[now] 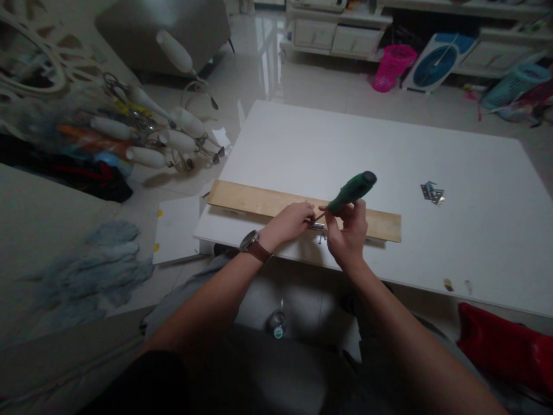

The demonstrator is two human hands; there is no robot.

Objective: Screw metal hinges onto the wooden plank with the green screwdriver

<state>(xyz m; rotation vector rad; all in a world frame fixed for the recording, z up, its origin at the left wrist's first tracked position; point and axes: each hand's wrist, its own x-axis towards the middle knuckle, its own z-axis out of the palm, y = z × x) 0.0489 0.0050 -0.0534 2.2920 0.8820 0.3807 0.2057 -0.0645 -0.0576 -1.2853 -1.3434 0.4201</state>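
A green-handled screwdriver [352,190] is held in the right hand [348,230]. The fingers are closed around the lower end of the handle, where the thin metal shaft begins. The tool is tilted, with the handle up and to the right and the tip down and to the left.

The left hand [290,222] is placed at the tip of the shaft, just beside the right hand. Its fingers are bent together there, but it cannot be told whether something is pinched between them. A small metal part [317,226] is seen directly under the two hands, at the near edge of a long wooden board [259,202]. A watch [249,241] with a brown strap is worn on the left wrist.

The board lies flat on the white tabletop [389,150], close to its near edge and parallel to it. Some small metal hinges [432,192] are lying on the tabletop to the right, well apart from the hands.

Below the tabletop, between the arms, a bottle [276,324] stands on the floor. A red object [505,346] is seen at the lower right. Far behind, a pink basket [394,66] stands beside a blue and white fan [436,63].
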